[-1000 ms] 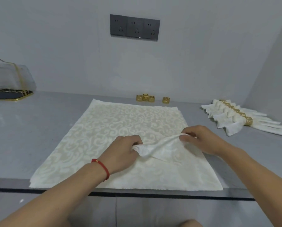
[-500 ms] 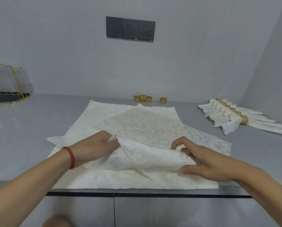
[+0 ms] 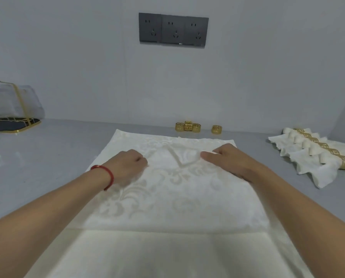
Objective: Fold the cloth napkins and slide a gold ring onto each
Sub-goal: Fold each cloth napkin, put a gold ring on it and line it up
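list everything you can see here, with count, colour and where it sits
cloth napkin: one, cream with a scroll pattern, spread on the counter in front, a corner folded toward its middle
gold rings: four loose, at the back by the wall, three clustered and one apart to the right
ringed napkins: a row, cream with gold bands, far right; count unclear
counter: one, grey
socket panel: one, dark grey, three outlets, on the wall
covered tray: one, dark with gold trim under a sheer cover, far left
left hand: red bracelet at the wrist, fingers curled, on the napkin
right hand: fingers flat on the napkin
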### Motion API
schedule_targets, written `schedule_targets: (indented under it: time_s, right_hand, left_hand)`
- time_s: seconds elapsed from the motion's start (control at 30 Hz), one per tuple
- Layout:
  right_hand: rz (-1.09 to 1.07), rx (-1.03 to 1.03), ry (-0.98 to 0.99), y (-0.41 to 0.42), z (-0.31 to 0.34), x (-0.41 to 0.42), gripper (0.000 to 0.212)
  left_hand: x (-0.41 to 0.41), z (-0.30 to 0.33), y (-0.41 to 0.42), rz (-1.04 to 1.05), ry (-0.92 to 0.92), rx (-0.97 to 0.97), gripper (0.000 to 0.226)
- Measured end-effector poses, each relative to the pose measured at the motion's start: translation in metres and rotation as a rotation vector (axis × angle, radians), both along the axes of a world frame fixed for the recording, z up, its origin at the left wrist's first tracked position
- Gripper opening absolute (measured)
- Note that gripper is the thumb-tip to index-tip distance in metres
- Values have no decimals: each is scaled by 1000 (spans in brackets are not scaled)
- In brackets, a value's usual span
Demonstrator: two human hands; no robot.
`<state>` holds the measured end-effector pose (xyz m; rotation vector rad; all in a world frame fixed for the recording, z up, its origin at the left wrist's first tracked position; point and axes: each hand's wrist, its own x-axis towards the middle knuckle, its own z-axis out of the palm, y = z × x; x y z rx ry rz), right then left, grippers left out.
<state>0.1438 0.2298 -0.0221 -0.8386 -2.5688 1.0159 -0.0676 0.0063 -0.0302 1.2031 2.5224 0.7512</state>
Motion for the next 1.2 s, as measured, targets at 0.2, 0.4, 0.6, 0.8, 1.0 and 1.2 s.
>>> schedule_targets:
  time_s: [0.2,0.4,0.6,0.8,1.0,1.2]
  right_hand:
    - [-268,580,-164,26,-21,-64,40]
    - [151,600,-261,5,-52,-70,43]
    - [165,612,-297,14,-62,-79,45]
    - [159,603,-314,24,-58,-90,39]
    - [-4,578,-196,44,-41,-121,35]
    - [-213,415,-64,73,-38,-180,27]
  left_hand:
    - [-29,-14,59,128,400,-225,28]
    - [4,-36,81,-76,711,-112,46]
    - [2,-64,109,-258,357,-262,57]
    - [-6,-63,118,-238,338,-211,56]
    - [-14,-53,130,-196,411,-169,47]
    - [-15,-65,147,-145,544,38,24]
